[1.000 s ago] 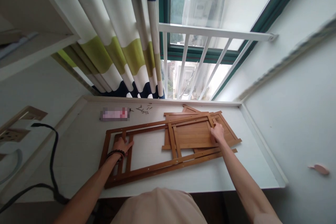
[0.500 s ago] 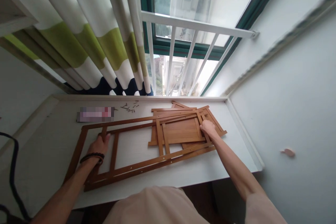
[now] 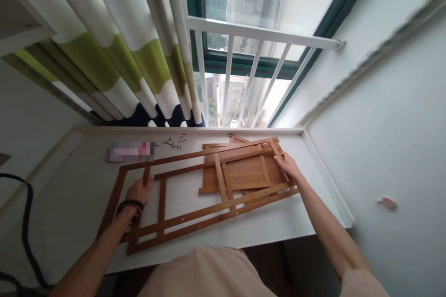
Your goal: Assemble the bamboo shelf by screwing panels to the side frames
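Two overlapping ladder-like wooden frames (image 3: 188,230) lie across the white tabletop, one slightly offset from the other. My left hand (image 3: 138,192), with dark bracelets at the wrist, is closed round a crossbar near their left end. At the right end, my right hand (image 3: 288,167) grips the end crossbar, thumb on top; its other fingers are partly hidden. Beneath that end are flat wooden panels (image 3: 211,178) with slatted edges, partly covered by the frames.
Small screws or bolts (image 3: 177,147) are scattered at the back of the white tabletop (image 3: 195,253), beside a blurred-out flat package (image 3: 130,152). A raised rim (image 3: 327,174) borders the table. Behind stand a white railing (image 3: 258,32) and striped curtains (image 3: 153,65). A black cable (image 3: 26,222) hangs at left.
The wooden frames have shifted to the right with both hands on them, and their right end has slid further over the panels. My right hand has moved rightward onto the end crossbar.
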Motion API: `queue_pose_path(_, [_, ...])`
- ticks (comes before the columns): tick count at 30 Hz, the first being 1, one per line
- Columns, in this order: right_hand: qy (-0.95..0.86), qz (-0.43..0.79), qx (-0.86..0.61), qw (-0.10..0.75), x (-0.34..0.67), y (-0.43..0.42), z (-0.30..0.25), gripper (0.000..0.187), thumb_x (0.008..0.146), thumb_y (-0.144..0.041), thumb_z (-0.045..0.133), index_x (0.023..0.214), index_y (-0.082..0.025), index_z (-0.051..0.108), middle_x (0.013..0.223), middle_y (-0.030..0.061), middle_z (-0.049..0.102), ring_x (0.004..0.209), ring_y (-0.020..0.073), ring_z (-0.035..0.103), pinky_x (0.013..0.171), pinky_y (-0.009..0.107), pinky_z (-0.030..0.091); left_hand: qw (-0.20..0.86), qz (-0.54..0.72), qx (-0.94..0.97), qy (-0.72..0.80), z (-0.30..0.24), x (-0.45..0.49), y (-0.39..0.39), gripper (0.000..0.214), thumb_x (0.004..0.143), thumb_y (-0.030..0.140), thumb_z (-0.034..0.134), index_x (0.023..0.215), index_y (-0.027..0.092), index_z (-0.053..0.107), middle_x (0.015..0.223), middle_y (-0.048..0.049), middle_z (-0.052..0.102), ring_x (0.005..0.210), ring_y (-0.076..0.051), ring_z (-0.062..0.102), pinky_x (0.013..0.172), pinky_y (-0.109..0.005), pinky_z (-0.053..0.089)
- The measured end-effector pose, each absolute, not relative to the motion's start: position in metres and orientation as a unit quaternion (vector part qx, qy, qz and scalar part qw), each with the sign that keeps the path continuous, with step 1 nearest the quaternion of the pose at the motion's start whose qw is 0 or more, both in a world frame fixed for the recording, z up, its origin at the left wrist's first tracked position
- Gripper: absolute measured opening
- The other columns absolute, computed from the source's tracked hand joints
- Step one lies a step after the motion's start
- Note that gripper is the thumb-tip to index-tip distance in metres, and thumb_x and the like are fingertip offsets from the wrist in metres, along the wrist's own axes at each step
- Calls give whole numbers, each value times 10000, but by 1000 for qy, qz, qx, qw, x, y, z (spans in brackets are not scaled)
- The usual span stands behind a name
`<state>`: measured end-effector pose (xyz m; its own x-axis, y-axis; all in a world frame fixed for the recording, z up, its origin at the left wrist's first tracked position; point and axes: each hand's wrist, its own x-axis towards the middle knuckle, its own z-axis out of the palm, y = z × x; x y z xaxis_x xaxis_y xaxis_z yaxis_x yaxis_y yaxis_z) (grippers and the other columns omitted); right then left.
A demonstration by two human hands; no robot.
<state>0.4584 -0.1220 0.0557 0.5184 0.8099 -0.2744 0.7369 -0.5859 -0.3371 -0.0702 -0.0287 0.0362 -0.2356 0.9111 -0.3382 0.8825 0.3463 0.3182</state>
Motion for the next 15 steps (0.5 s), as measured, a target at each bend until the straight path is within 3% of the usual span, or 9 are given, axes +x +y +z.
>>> queue_pose_path(3, [-427, 171, -884, 84, 471, -132, 48, 452, 886, -445, 387, 1177, -109, 470, 1040, 146, 629, 947, 230, 592, 797, 288, 424, 249, -68, 621, 740, 35, -60, -37, 533, 841, 544, 253, 824, 139, 600, 677, -123, 659, 799, -293, 651, 728, -363, 482])
queue_pose_path(8, [-432, 139, -888, 70, 478, -143, 24, 394, 894, -332, 378, 1134, -54, 524, 1155, 202, 549, 1145, 264, 470, 961, 331, 329, 234, -148, 645, 712, 33, -48, -50, 521, 761, 579, 421, 958, 150, 641, 1026, -188, 661, 1025, -384, 585, 857, -470, 437])
queue_pose_path(15, [-430, 150, -889, 39, 459, -143, -5, 521, 892, -376, 381, 1276, -24, 401, 1253, 237, 485, 1182, 287, 467, 940, 356, 370, 224, -181, 635, 717, 19, -48, -57, 569, 825, 527, 368, 1118, 81, 564, 1105, -233, 624, 1040, -348, 594, 845, -436, 461])
